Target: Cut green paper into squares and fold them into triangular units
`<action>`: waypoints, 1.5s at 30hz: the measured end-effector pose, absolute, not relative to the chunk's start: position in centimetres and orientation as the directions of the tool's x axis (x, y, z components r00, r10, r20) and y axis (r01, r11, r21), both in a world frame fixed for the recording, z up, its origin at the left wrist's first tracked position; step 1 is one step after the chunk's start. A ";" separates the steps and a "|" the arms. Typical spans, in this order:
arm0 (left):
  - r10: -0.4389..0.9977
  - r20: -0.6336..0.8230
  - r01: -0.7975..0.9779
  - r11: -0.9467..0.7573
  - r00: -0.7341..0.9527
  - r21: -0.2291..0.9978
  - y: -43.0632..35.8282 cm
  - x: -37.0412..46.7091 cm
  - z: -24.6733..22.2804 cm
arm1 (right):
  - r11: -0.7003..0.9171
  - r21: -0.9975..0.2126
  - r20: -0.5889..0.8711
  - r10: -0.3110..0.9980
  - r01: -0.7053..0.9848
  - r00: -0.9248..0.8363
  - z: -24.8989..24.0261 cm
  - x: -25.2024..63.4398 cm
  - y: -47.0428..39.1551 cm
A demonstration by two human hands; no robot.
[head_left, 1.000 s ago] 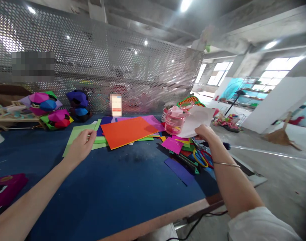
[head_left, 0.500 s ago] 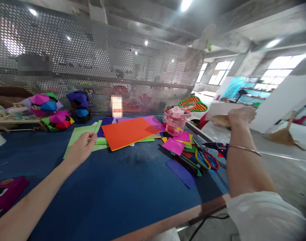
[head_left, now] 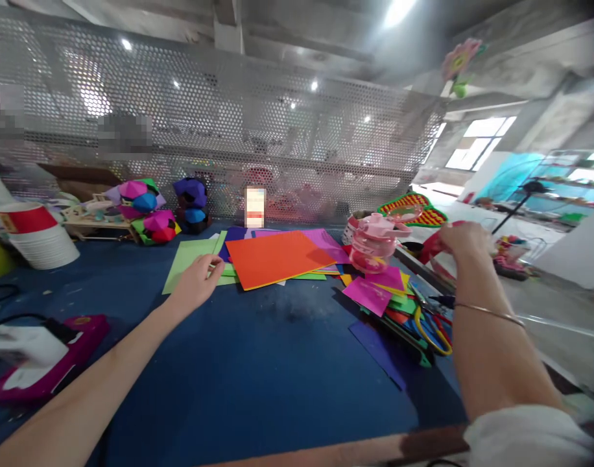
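Note:
My left hand [head_left: 198,280] hovers or rests at the near edge of light green sheets [head_left: 187,254], its fingers curled together; anything between them is too small to make out. Right of it an orange sheet [head_left: 282,257] lies on a stack of coloured paper. My right hand [head_left: 467,241] is stretched out past the table's right side, fingers bent downward beside a red item [head_left: 434,245]; its grip is unclear. Scissors [head_left: 430,332], magenta paper pieces [head_left: 368,294] and a dark blue piece [head_left: 377,350] lie nearer me.
A pink transparent jug [head_left: 373,245] stands at the right rear. Paper cups [head_left: 43,243], folded paper shapes [head_left: 154,211] and a purple power strip [head_left: 78,337] are at the left. A perforated metal screen [head_left: 287,143] rises behind the blue table [head_left: 258,383].
The view has turned left, so the table's things appear farther right. My right hand has come lower, next to the red item. My left hand keeps its place by the green sheets.

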State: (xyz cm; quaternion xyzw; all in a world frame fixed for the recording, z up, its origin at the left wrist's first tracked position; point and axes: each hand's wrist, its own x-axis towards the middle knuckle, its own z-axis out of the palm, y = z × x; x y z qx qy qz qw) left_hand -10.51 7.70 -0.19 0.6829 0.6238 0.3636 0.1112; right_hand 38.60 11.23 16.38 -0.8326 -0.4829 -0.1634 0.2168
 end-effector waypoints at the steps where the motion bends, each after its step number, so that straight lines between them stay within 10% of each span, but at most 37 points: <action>1: 0.935 0.352 0.772 -0.200 -0.033 0.603 7.6 -10.4 -0.1 | -0.467 -0.232 0.499 0.696 0.853 0.516 16.7 37.7 11.1; 7: 0.952 0.306 0.750 -0.202 -0.001 0.630 7.3 -9.7 0.0 | 0.004 -0.135 0.612 0.787 0.991 0.080 14.8 26.0 9.7; 11: 0.963 0.268 0.701 -0.184 -0.011 0.689 7.1 -9.5 0.1 | 0.555 0.014 0.362 0.772 0.832 -0.522 8.3 17.3 8.6; 15: 0.973 0.225 0.621 -0.150 -0.043 0.769 7.2 -9.5 0.2 | 0.726 0.072 0.221 0.657 0.684 -0.721 3.0 12.9 8.4; 29: 0.982 -0.185 -0.030 0.185 0.026 0.982 5.9 -7.9 2.0 | 0.690 -0.140 0.242 0.719 0.710 -0.652 2.5 12.2 7.2; 45: 0.958 0.110 -0.038 -0.104 0.266 0.994 4.5 -5.0 -0.1 | 0.379 -0.675 0.138 0.908 0.634 -0.396 2.2 11.4 9.8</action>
